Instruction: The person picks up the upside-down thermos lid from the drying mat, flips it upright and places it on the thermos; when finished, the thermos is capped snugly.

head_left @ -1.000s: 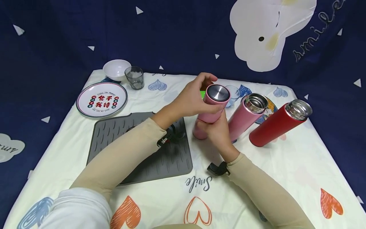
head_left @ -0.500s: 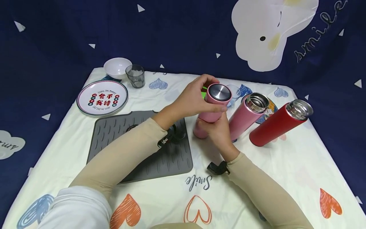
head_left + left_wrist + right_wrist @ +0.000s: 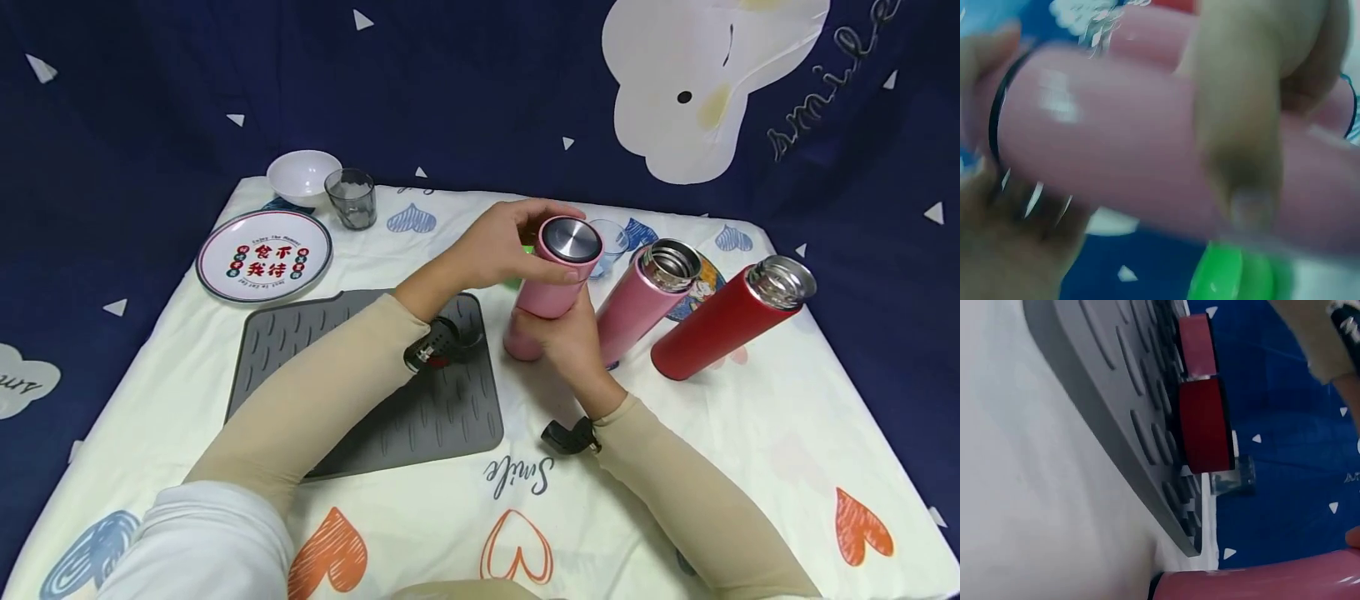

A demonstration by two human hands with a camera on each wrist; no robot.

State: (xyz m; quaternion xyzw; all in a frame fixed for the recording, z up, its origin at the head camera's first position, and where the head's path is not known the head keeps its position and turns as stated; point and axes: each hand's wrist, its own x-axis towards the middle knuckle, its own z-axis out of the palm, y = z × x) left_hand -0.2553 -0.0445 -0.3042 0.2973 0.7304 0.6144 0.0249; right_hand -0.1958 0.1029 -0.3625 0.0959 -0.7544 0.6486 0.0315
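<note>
Far left: printed plate (image 3: 262, 279), white bowl (image 3: 303, 179) and smoky glass (image 3: 351, 200), all placed as half a second ago; the small shift matches the whole view sliding. Grey mat (image 3: 457, 425) next, crossed by the left sleeve (image 3: 330, 383). A dark ring that showed above this sleeve earlier is now covered by it. Right wrist view: red cap (image 3: 1205, 425) and pink cap (image 3: 1197, 345) on the mat; from the head, only a red sliver, mostly blocked by the wrist camera.

Left hand (image 3: 487, 254) grasps the steel-topped end of the capped pink bottle (image 3: 549, 298), mid-table just right of the mat. Thumb tip has slid back leftward along the top end since the last frame. Right hand (image 3: 566, 342) below, wrapped round the lower body, pose unchanged. Whether the base touches the cloth: cannot tell. Left wrist view smeared by motion.

Green item (image 3: 516, 280) behind the left hand, more of it visible now, shape unclear. Clear glass (image 3: 611, 240) behind, partly hidden. Then open pink bottle (image 3: 637, 312), patterned plate (image 3: 705, 287) largely masked behind it, red bottle (image 3: 720, 325), lidless; all unmoved.
</note>
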